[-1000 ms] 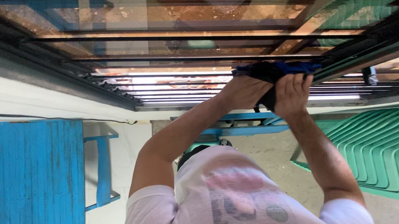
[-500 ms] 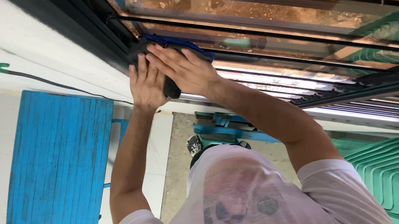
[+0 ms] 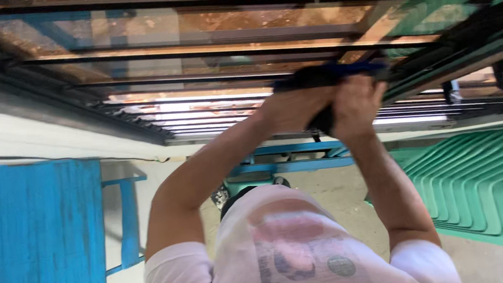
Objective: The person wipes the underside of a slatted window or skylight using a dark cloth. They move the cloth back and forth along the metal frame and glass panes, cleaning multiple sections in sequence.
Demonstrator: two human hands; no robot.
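Head view showed both hands, left (image 3: 290,110) and right (image 3: 353,105), clenched on a dark cloth (image 3: 322,76) against the window (image 3: 213,26); it looked soft, light, best bunched.

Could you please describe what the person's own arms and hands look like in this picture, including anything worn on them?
Both arms are bare from the short sleeves of a pale printed T-shirt down. The left hand and right hand are bare: no gloves. The picture is too blurred to tell any rings, watch or markings.
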